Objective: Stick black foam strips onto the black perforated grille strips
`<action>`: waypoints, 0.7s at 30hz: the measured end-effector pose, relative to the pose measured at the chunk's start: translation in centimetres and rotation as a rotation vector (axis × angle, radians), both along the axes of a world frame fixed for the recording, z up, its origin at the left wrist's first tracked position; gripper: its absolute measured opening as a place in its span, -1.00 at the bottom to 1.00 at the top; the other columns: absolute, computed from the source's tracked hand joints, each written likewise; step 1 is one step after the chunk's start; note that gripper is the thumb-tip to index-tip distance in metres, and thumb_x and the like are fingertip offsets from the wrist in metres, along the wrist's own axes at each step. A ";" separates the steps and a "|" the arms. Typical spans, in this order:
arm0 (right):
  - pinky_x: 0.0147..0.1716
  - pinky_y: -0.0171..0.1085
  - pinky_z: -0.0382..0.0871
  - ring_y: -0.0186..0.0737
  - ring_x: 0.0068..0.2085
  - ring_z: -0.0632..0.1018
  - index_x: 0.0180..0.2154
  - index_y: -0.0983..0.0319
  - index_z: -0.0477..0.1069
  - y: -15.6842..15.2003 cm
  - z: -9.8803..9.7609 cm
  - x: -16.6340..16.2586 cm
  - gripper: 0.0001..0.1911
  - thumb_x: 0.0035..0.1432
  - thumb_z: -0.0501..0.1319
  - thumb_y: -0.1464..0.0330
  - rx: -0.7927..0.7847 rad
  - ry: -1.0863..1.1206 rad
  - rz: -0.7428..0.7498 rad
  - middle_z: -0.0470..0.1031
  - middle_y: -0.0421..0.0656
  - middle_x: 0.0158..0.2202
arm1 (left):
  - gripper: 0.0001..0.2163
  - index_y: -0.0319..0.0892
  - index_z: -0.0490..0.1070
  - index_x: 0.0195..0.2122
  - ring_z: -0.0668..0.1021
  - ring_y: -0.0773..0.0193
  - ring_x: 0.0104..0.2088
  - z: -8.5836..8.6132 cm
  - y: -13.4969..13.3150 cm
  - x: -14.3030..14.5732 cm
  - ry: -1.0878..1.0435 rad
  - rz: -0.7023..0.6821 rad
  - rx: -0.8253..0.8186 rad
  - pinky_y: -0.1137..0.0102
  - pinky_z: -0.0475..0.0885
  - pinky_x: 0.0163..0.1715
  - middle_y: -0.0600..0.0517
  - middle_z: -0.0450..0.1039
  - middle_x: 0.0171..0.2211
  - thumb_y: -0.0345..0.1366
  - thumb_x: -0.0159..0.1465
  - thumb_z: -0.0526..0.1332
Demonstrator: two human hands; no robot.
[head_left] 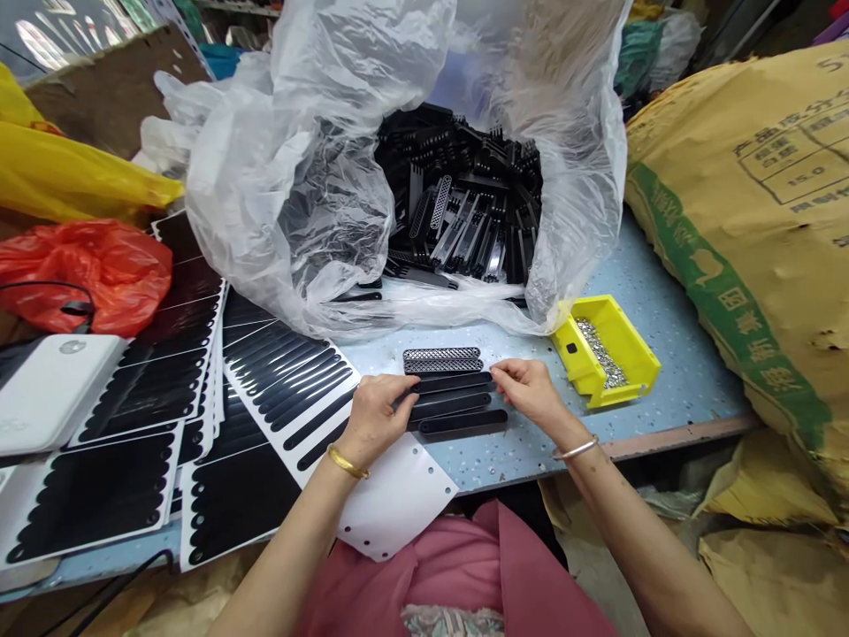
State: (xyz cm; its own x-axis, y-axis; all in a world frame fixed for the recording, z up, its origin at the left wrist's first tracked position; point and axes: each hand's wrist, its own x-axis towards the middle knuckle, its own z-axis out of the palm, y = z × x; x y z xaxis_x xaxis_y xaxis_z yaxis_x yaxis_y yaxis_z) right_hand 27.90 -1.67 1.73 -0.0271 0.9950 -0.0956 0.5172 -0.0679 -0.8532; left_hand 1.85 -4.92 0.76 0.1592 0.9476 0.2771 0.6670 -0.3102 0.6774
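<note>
My left hand [385,409] pinches the left end of a black round-ended strip [454,382]. At the strip's right end, the thumb and fingertips of my right hand [529,387] are closed on it. Just beyond lie black lattice-patterned plastic pieces [442,359], side by side on the table. Closer to me rest more black strips [464,421], roughly parallel to the held one. Under my left forearm is a white backing sheet [398,504], with glossy black strip stickers [292,372] still on its upper part.
A clear plastic bag [245,203] full of black plastic parts [464,195] lies open at the back. The yellow bin [633,345] on the right holds small metal pieces. More black sticker sheets [93,487], a white power bank [53,389] and a red bag [86,274] are at left.
</note>
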 end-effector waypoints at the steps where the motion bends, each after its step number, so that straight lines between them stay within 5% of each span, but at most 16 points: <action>1: -0.63 -0.32 0.24 -0.30 -0.64 0.40 -0.45 0.27 0.53 -0.2 0.2 0.7 -0.70 0.04 0.16 0.19 0.089 -0.094 -0.012 0.44 -0.18 -0.65 | -0.81 -0.14 0.58 -0.22 0.64 0.10 -0.24 0.0 0.0 -0.1 0.009 -0.008 0.002 0.16 0.48 -0.11 -0.03 0.64 -0.29 -0.36 0.16 0.23; 7: -0.51 -0.26 0.31 -0.22 -0.56 0.47 -0.46 0.24 0.53 -2.7 0.9 6.0 -0.75 0.09 0.15 0.26 0.426 -0.523 -0.009 0.50 -0.12 -0.58 | -0.78 -0.19 0.58 -0.21 0.65 0.14 -0.24 0.0 0.2 -1.0 -0.112 0.040 -0.081 0.26 0.52 -0.16 -0.05 0.64 -0.27 -0.34 0.18 0.19; 15: -0.46 -0.24 0.36 -0.17 -0.50 0.54 -0.36 0.26 0.56 -6.0 -2.4 8.3 -0.65 0.23 0.08 0.20 0.391 -0.684 0.077 0.56 -0.07 -0.49 | -0.68 -0.23 0.53 -0.07 0.61 0.29 -0.42 1.3 -1.4 -2.3 -0.154 0.033 -0.226 0.48 0.49 -0.46 -0.02 0.61 -0.35 -0.35 0.14 0.22; 21: -0.44 -0.28 0.31 -0.19 -0.47 0.53 -0.49 0.22 0.47 -5.9 -2.7 7.6 -0.69 0.23 0.04 0.35 0.424 -0.725 0.111 0.53 -0.11 -0.51 | -0.55 -0.24 0.42 0.08 0.55 0.37 -0.47 1.4 -2.3 -1.9 -0.177 -0.094 -0.368 0.51 0.47 -0.48 0.01 0.56 -0.37 -0.40 0.11 0.18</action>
